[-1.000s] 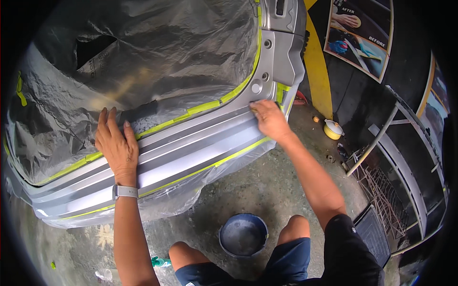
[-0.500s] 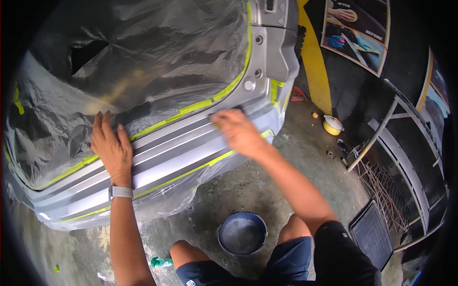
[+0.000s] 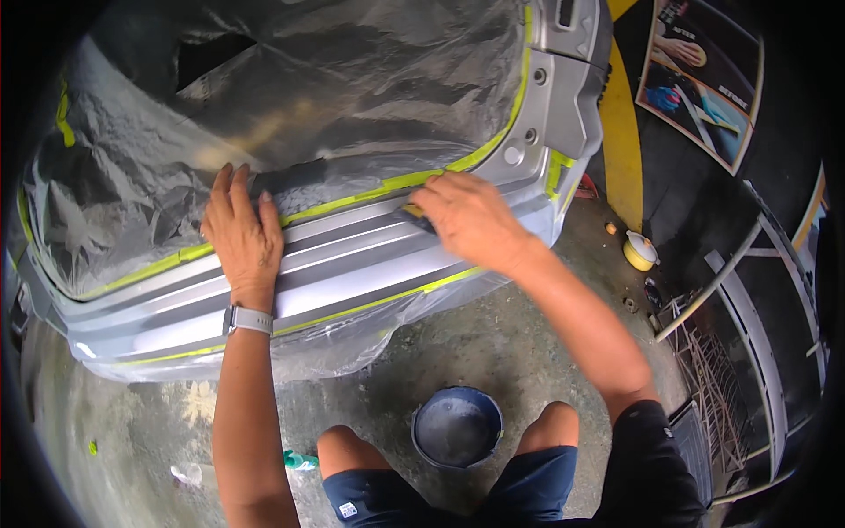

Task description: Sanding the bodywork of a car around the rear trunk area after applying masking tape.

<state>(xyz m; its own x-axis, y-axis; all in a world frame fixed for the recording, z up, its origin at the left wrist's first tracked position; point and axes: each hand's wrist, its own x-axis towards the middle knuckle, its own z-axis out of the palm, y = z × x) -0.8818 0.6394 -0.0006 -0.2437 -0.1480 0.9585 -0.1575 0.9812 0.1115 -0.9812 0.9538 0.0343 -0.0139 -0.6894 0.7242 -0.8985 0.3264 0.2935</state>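
My left hand (image 3: 243,231) lies with fingers apart across the edge of a grey car body panel (image 3: 352,251), its fingertips on the clear plastic film (image 3: 352,97) above. A pale-strapped watch (image 3: 247,319) is on that wrist. My right hand (image 3: 471,220) is closed on a dark sanding pad (image 3: 417,216) with a yellowish part, pressed against the ridged panel just below the yellow-green masking tape (image 3: 409,180). The fingers partly hide the pad. More tape (image 3: 378,305) and plastic run along the panel's lower edge.
A dark blue basin (image 3: 458,427) of cloudy water stands on the concrete floor between my knees. A green bottle (image 3: 300,459) is by my left knee. To the right are a yellow lidded pot (image 3: 640,253), a metal frame (image 3: 713,277) and a wall poster (image 3: 702,79).
My right hand has slid left along the panel with the sanding pad. My left hand rests at about the same spot on the panel. The whole view has shifted somewhat.
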